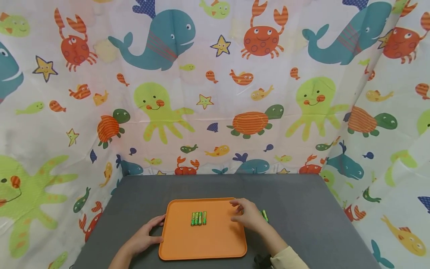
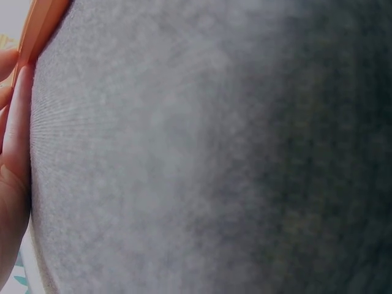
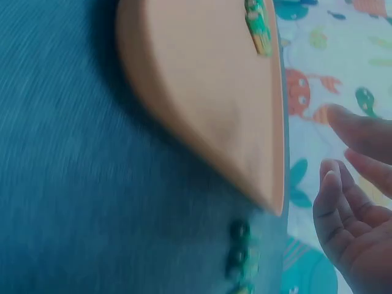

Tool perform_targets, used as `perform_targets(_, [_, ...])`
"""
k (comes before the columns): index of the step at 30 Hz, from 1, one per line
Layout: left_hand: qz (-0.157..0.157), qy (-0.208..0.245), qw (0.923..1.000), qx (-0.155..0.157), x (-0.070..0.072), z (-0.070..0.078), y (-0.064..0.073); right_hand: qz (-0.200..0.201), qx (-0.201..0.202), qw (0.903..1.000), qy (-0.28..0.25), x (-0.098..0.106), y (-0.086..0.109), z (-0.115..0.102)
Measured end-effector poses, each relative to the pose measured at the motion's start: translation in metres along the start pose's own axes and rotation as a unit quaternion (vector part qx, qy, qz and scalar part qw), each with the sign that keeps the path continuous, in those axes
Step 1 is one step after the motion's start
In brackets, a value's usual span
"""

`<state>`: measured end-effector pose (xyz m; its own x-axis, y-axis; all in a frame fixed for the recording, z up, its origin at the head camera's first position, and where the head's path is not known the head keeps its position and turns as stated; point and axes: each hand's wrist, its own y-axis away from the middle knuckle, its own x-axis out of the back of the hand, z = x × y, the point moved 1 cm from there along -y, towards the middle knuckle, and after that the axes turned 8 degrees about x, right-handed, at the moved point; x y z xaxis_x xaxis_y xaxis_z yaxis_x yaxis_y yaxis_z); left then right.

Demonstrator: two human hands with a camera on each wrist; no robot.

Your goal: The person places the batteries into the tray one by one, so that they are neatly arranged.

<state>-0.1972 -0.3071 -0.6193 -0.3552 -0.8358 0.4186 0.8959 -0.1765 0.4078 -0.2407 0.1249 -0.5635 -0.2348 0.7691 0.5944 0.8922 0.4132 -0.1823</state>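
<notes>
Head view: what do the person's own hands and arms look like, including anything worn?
The left hand and the right hand are both without gloves. A pale cream sleeve shows on the right arm at the bottom edge; no sleeve shows on the left. Beside the cuff is a small black object, too unclear to identify.

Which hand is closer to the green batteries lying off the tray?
Right. The right hand is beside those batteries, over the right edge of the orange tray; the left hand is farther off, at the tray's left edge.
</notes>
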Motion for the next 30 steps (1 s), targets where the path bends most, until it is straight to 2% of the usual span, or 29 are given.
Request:
perform_targets(6, [0.002, -0.002, 1.0, 0.007, 0.0, -0.001, 0.0, 0.022, -0.023, 0.9994, -0.01, 0.021, 0.01, 0.014])
perform_targets(15, [-0.006, 0.003, 1.0, -0.003, -0.001, -0.001, -0.001, 0.036, -0.065, 0.9969, 0.026, 0.053, 0.028, 0.043])
perform_targets(19, [-0.009, 0.004, 0.9999, -0.008, 0.0, -0.001, -0.001, 0.039, -0.082, 0.9944, 0.056, 0.062, 0.036, 0.057])
perform_targets(23, [-0.01, 0.004, 0.9999, -0.011, 0.001, -0.001, -0.002, 0.044, -0.088, 0.9933, 0.06, 0.069, 0.042, 0.072])
perform_targets(30, [-0.016, 0.005, 0.9998, -0.005, 0.001, -0.003, -0.002, 0.014, -0.084, 0.9954, 0.044, 0.074, 0.047, 0.089])
